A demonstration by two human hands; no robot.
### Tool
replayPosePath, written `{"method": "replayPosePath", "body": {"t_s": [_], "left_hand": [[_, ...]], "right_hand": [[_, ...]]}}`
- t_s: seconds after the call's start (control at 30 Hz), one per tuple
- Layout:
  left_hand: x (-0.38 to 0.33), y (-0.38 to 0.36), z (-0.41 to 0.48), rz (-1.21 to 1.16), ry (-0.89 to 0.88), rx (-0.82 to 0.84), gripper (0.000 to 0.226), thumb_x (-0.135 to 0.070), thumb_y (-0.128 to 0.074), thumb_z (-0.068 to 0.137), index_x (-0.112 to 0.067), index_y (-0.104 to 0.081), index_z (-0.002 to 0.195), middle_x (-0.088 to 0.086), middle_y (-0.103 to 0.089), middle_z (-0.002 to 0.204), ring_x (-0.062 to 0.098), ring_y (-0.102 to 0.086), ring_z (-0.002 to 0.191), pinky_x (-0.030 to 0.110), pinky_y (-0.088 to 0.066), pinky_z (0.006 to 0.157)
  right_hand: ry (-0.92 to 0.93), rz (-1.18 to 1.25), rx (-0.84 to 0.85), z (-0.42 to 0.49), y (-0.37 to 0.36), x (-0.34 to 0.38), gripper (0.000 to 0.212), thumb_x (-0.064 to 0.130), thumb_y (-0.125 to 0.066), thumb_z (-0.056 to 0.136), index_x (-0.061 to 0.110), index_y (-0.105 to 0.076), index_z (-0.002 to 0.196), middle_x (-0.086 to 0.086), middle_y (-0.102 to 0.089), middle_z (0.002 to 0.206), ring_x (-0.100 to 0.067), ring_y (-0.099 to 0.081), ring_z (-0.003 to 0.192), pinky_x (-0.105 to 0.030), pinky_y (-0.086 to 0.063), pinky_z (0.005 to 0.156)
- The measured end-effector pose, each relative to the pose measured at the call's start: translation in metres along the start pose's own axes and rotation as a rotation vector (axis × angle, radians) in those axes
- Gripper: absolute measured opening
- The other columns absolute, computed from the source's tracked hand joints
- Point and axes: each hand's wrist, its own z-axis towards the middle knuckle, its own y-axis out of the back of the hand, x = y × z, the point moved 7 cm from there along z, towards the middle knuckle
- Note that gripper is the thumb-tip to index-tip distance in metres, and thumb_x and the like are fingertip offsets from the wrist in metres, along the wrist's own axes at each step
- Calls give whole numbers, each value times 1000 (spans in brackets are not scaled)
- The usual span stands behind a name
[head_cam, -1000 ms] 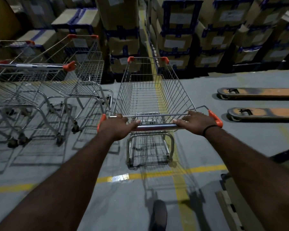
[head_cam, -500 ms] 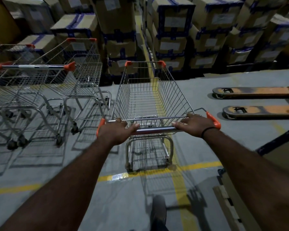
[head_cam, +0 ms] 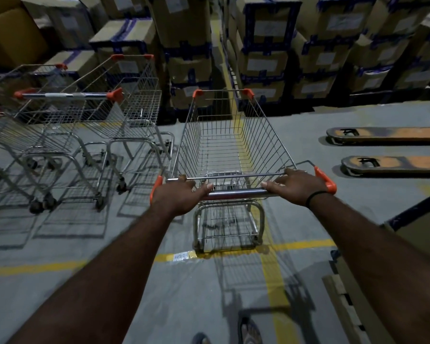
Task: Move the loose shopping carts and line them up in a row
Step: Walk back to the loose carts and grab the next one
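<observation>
A wire shopping cart [head_cam: 230, 140] with orange corner caps stands in front of me on the grey floor. My left hand [head_cam: 178, 194] grips the left part of its handle bar [head_cam: 236, 194]. My right hand [head_cam: 297, 186] grips the right part of the same bar, a black band on its wrist. Left of this cart stand two more carts side by side, the nearer one [head_cam: 124, 105] about level with mine and another [head_cam: 47, 112] beyond it. A further cart shows at the left edge, cut off.
Stacked cardboard boxes [head_cam: 266, 45] with blue tape wall off the far side. Two orange pallet-jack forks [head_cam: 392, 150] lie on the floor at the right. A box and pallet [head_cam: 345, 301] sit by my right arm. Yellow floor lines [head_cam: 303, 244] cross under the cart.
The cart has rolled a little forward toward the boxes with both hands still on the handle. The row of carts on the left now lies closer alongside it.
</observation>
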Motion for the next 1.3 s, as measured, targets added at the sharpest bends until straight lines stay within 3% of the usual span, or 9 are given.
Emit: {"method": "replayPosePath", "body": {"t_s": [0.2, 0.53, 0.7, 1.3], "left_hand": [[-5, -2, -6, -4, 9, 16, 113, -98, 11, 70, -40, -60, 136, -1, -32, 165, 22, -40, 146, 63, 2, 119], [-1, 0, -4, -7, 14, -3, 115, -98, 11, 70, -39, -57, 141, -3, -31, 165, 22, -41, 145, 61, -1, 121], [-2, 2, -5, -4, -2, 4, 114, -97, 13, 70, -41, -55, 143, -4, -28, 166, 20, -39, 146, 60, -1, 122], [1, 1, 1, -1, -21, -42, 116, -98, 13, 69, -39, -65, 131, -6, -38, 162, 18, -45, 142, 59, -2, 121]], "right_hand": [[20, 5, 15, -1, -1, -5, 120, 104, 1, 60, 36, -63, 135, -7, -43, 156, -31, -43, 139, -50, -41, 105], [-2, 5, 14, -10, 0, 0, 132, 104, 12, 50, 35, -63, 135, -9, -41, 157, -31, -42, 140, -48, -42, 105], [-22, 1, 8, -15, -3, 0, 127, 104, 8, 56, 35, -62, 136, -9, -40, 158, -31, -41, 140, -48, -42, 104], [-37, -8, 8, -14, -1, 1, 134, 105, 13, 49, 34, -67, 130, -9, -47, 153, -29, -48, 135, -47, -46, 100]]}}
